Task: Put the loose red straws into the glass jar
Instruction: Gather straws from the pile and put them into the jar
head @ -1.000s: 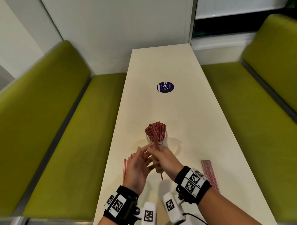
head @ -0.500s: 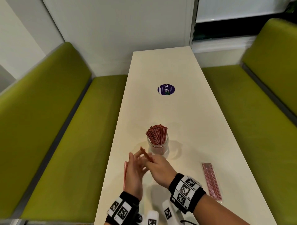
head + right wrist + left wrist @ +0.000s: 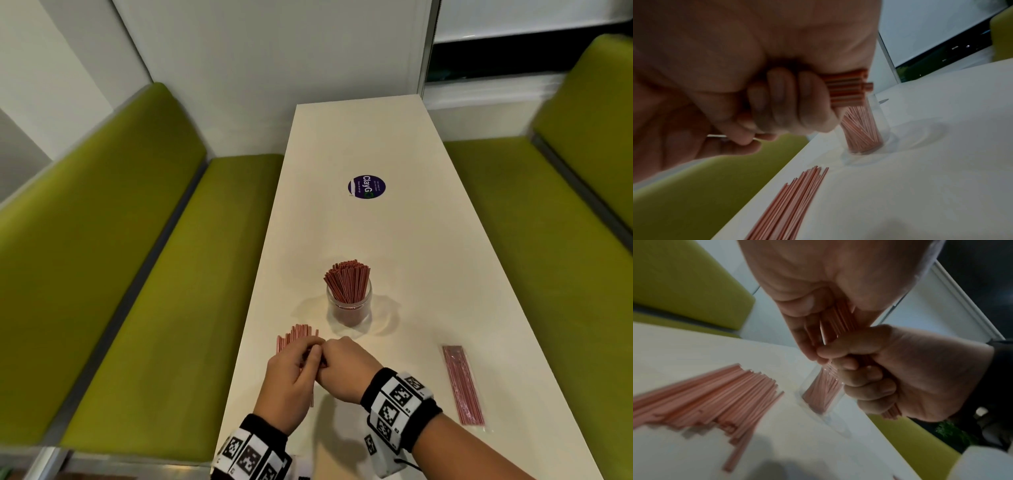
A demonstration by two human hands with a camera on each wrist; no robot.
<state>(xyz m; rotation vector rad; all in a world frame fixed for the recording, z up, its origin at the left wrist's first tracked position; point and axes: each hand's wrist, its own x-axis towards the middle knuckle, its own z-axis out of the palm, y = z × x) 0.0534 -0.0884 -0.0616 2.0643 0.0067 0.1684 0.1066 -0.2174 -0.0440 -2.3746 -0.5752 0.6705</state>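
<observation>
The glass jar [image 3: 348, 310] stands mid-table, packed with upright red straws [image 3: 347, 279]. Loose red straws [image 3: 296, 337] lie fanned on the table near its left edge, just in front of the jar. Above them, my left hand [image 3: 310, 356] and right hand [image 3: 327, 359] meet on one small bundle of red straws [image 3: 846, 87]. The right hand's fingers [image 3: 869, 379] curl in a fist round the bundle, whose ends stick out towards the jar [image 3: 865, 129]. My left thumb and fingers [image 3: 807, 337] pinch the same bundle [image 3: 840, 318].
A sealed clear packet of red straws [image 3: 462, 383] lies at the right near the table's right edge. A round purple sticker [image 3: 367, 186] marks the far table top. Green benches [image 3: 137, 274] flank the narrow white table [image 3: 376, 137] on both sides.
Both hands have drawn back from the jar's mouth and dropped low over the loose pile. They now grip a bundle of straws together. The jar stays put.
</observation>
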